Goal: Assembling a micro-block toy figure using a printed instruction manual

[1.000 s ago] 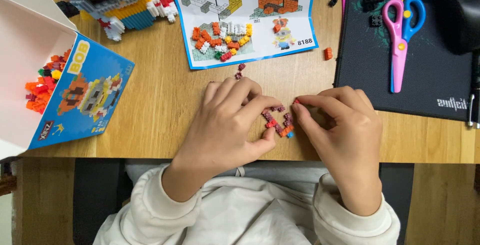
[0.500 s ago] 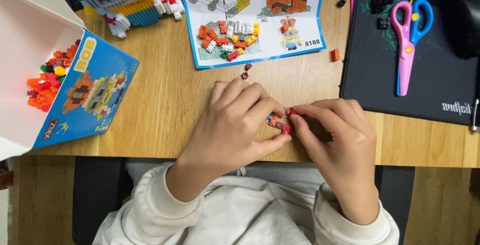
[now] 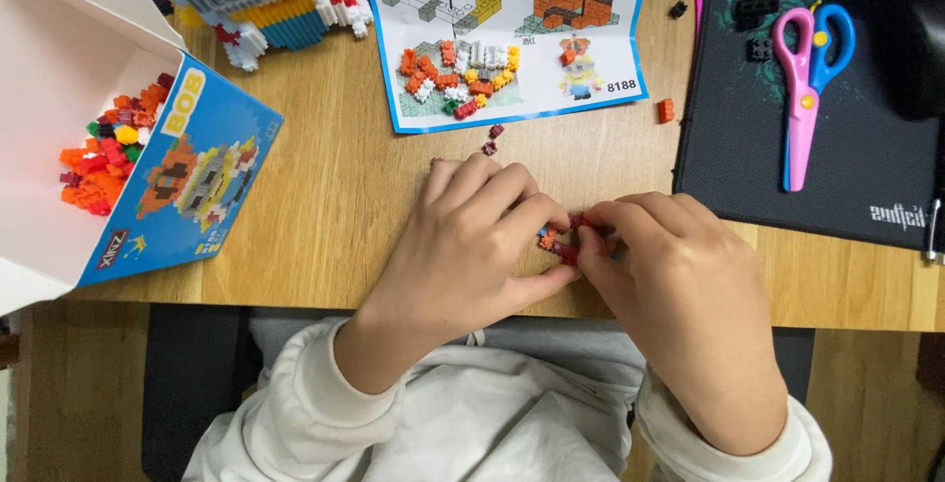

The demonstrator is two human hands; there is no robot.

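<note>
We see one open box [image 3: 59,98] at the tabletop's left edge, one instruction sheet [image 3: 512,34] and one pair of scissors [image 3: 802,78] toward the far edge. Our left hand [image 3: 463,246] and right hand [image 3: 679,285] pinch one small brick cluster [image 3: 559,238] near the front edge, mostly hidden by fingers.

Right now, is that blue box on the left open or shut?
Open. The blue box has its white flap folded back, and loose small bricks show heaped inside.

The instruction sheet [image 3: 512,34] lies on the table [image 3: 335,206]; the open box [image 3: 108,137] left of it; the scissors [image 3: 807,88] right; the hands nearer the table's front edge.
</note>
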